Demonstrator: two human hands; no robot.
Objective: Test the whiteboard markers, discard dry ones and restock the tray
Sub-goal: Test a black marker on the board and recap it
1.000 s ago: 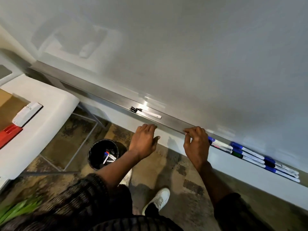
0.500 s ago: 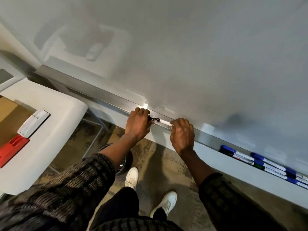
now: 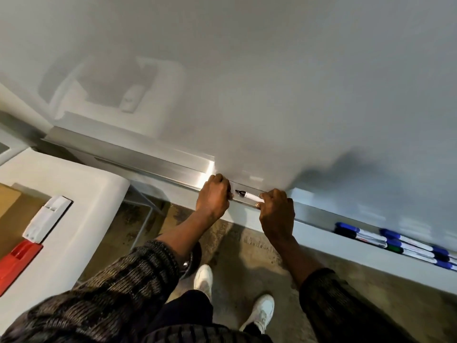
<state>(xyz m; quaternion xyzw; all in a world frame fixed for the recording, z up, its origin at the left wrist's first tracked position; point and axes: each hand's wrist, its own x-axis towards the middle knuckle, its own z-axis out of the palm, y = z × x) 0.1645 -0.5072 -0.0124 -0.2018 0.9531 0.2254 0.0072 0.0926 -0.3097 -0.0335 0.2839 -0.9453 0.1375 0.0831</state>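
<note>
While your right hand (image 3: 277,211) pinches the white barrel of the black marker (image 3: 248,195) lying in the tray (image 3: 158,167), your left hand (image 3: 214,198) curls at its cap end, on the 9 o'clock side, and I can't tell if it's actually gripping the cap. Guessing you're nearly done: the capped markers (image 3: 395,243) bunched at 4 o'clock look sorted, so this one's left to test, then bin or keep.

My dark coarse-knit sleeve (image 3: 118,283) looks rough; the long brushed-metal tray (image 3: 173,169) gleams satin under the glossy grey-white whiteboard (image 3: 272,82).
</note>
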